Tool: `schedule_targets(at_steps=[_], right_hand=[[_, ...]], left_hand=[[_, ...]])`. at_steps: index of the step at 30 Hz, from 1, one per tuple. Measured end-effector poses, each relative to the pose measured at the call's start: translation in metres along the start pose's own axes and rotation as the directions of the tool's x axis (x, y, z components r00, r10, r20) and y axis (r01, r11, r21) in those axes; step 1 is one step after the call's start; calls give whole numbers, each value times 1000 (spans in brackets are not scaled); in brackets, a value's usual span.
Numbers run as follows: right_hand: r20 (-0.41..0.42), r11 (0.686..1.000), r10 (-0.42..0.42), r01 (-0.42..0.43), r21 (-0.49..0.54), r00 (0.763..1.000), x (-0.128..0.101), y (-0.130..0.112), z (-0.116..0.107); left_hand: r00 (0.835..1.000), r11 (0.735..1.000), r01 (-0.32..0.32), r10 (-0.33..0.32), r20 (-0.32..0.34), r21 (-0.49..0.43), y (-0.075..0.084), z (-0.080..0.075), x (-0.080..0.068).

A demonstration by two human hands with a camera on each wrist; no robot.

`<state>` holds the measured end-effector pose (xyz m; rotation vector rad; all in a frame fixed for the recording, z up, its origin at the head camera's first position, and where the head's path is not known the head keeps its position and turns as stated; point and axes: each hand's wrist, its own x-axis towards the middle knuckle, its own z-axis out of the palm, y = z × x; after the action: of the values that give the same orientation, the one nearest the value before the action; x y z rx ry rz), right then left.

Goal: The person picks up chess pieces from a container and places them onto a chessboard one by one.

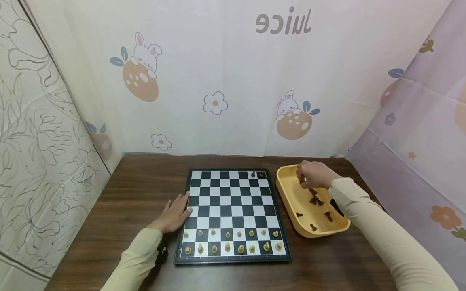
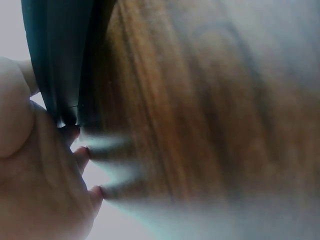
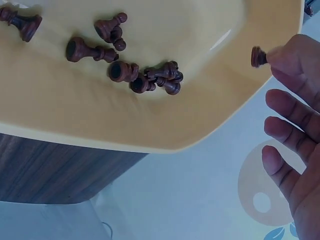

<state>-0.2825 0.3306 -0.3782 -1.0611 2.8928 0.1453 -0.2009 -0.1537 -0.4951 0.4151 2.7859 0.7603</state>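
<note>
- Head view: the right hand (image 1: 312, 174) hangs over the far end of the yellow tray (image 1: 287, 202), fingertips bunched on a dark chess piece (image 1: 301, 182) just above the tray floor. More dark pieces (image 1: 315, 199) lie loose in the tray, near the wrist and beyond it.
- Head view: the left hand (image 1: 176, 213) lies flat, fingers straight and relaxed, on the wooden table (image 1: 120, 210), its fingertips touching the left edge of the chessboard (image 1: 231, 216). Light pieces (image 1: 229, 241) fill the two nearest rows; two dark pieces (image 1: 257, 173) stand at the far right corner, just beside the tray.
- Left wrist view: blurred; the left hand's fingers (image 2: 82, 152) rest against the board's dark edge (image 2: 60, 65), with the wood grain beside it. They hold nothing.
- Right wrist view: thumb and forefinger pinch the dark piece (image 3: 258, 56) by its top, base pointing outward, above the tray's rim (image 3: 190, 140). The other fingers (image 3: 287, 132) are spread loose. A cluster of dark pieces (image 3: 150, 77) lies on the tray floor, well apart from the pinched one.
</note>
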Motion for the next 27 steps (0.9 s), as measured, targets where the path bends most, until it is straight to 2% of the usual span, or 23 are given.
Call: schedule_targets(at_steps=[17, 27], right_hand=[[-3, 1000, -7, 7, 8, 1000, 11, -9, -8], [19, 1000, 2, -2, 30, 1000, 29, -19, -18]], left_hand=[[1000, 1000, -5, 5, 2, -11, 0, -1, 0], [1000, 1000, 2, -2, 6, -18, 0, -1, 1]])
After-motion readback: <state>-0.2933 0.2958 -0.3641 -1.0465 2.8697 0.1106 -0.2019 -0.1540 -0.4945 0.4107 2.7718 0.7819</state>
